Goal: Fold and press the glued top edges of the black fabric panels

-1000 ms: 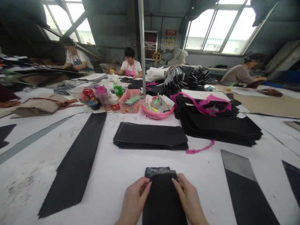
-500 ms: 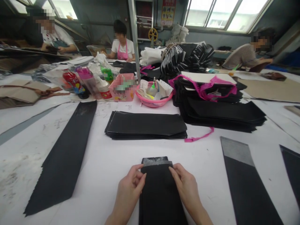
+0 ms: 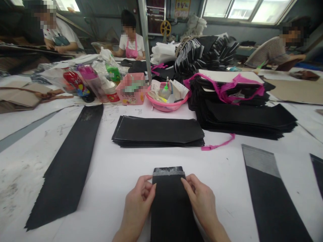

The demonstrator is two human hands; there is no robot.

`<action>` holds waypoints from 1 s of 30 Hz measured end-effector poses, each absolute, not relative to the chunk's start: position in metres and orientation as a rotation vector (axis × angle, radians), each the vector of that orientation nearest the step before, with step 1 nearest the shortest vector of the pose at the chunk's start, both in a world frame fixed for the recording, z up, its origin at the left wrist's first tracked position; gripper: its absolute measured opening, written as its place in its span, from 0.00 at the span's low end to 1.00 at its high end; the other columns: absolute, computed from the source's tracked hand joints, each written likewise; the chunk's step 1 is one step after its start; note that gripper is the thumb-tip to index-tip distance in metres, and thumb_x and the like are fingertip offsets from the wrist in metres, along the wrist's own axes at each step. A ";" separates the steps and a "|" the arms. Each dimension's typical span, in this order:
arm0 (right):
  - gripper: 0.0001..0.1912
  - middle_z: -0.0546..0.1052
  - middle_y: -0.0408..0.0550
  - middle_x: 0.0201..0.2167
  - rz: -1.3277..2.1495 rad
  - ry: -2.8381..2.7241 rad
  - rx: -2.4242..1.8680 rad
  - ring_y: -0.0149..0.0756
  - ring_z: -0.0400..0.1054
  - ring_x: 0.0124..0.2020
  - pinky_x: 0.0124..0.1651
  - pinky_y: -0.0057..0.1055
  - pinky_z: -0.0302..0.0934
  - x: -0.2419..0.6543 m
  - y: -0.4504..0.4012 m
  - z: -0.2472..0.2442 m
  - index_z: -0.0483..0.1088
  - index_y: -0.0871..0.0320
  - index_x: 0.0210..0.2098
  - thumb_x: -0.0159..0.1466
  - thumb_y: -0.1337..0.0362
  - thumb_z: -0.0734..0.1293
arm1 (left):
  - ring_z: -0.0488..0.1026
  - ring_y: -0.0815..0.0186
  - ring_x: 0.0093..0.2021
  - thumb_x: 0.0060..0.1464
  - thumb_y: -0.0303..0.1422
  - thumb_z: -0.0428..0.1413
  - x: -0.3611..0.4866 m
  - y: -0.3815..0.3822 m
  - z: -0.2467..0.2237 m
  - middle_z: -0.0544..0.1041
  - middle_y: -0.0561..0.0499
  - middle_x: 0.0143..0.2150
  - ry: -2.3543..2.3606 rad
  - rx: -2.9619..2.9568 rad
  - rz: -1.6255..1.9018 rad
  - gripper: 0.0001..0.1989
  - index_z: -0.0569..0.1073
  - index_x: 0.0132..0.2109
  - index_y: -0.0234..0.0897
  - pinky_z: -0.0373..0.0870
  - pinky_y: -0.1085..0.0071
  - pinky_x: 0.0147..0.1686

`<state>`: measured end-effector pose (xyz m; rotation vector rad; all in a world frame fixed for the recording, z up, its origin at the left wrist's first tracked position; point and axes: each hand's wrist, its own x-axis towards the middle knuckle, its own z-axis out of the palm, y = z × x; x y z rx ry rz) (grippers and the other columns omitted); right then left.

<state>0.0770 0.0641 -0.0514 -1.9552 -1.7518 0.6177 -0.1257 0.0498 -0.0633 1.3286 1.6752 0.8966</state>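
A long black sheet piece [image 3: 171, 208] lies in front of me, with a greyish band across its far end. A second black piece [image 3: 168, 169] with whitish smears on its edge shows just beyond that band. My left hand [image 3: 141, 198] pinches the left edge of the upper piece between thumb and fingers. On the opposite edge, my right hand [image 3: 200, 195] pinches it the same way. Beyond both hands lies a stack of black pieces [image 3: 158, 131].
Overlapping black strips [image 3: 68, 164] lie left; a grey-ended black stack [image 3: 264, 188] lies right. Farther back are a pink basin [image 3: 166, 106], a pink basket [image 3: 131, 89], bottles [image 3: 75, 82] and a tall black stack [image 3: 247, 117] with a pink ribbon [image 3: 232, 89]. Several co-workers sit behind.
The upper black piece's far edge now sits straighter over the piece beneath. Both hands keep their pinch, barely shifting. The camera view has tilted slightly.
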 end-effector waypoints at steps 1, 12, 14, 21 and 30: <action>0.19 0.70 0.36 0.17 0.613 -1.756 -1.964 0.29 0.62 0.18 0.25 0.26 0.48 0.077 0.064 -0.052 0.65 0.53 0.27 0.66 0.48 0.57 | 0.69 0.70 0.24 0.57 0.40 0.51 -0.126 0.049 -0.063 0.72 0.57 0.27 1.681 1.337 0.891 0.14 0.66 0.47 0.38 0.65 0.76 0.25; 0.19 0.69 0.37 0.17 0.545 -1.772 -1.988 0.30 0.62 0.18 0.24 0.26 0.47 0.075 0.065 -0.056 0.64 0.53 0.27 0.66 0.48 0.57 | 0.69 0.70 0.23 0.58 0.40 0.50 -0.125 0.050 -0.065 0.71 0.58 0.26 1.756 1.441 0.826 0.12 0.66 0.46 0.41 0.65 0.75 0.27; 0.19 0.69 0.37 0.17 0.540 -1.772 -1.988 0.30 0.62 0.18 0.24 0.26 0.47 0.075 0.065 -0.056 0.64 0.53 0.27 0.66 0.48 0.57 | 0.69 0.71 0.24 0.58 0.40 0.50 -0.125 0.050 -0.064 0.71 0.59 0.26 1.768 1.456 0.816 0.11 0.66 0.46 0.41 0.65 0.75 0.27; 0.19 0.69 0.37 0.17 0.490 -1.797 -1.981 0.29 0.62 0.17 0.24 0.26 0.46 0.073 0.067 -0.057 0.64 0.53 0.27 0.66 0.48 0.57 | 0.69 0.70 0.23 0.58 0.40 0.49 -0.125 0.053 -0.063 0.71 0.59 0.26 1.798 1.516 0.766 0.10 0.67 0.45 0.41 0.64 0.75 0.26; 0.15 0.69 0.36 0.17 0.484 -1.816 -2.003 0.28 0.61 0.17 0.24 0.25 0.46 0.073 0.065 -0.058 0.64 0.53 0.27 0.66 0.53 0.58 | 0.68 0.71 0.21 0.58 0.41 0.49 -0.127 0.052 -0.064 0.70 0.60 0.24 1.843 1.597 0.716 0.10 0.69 0.43 0.43 0.64 0.75 0.25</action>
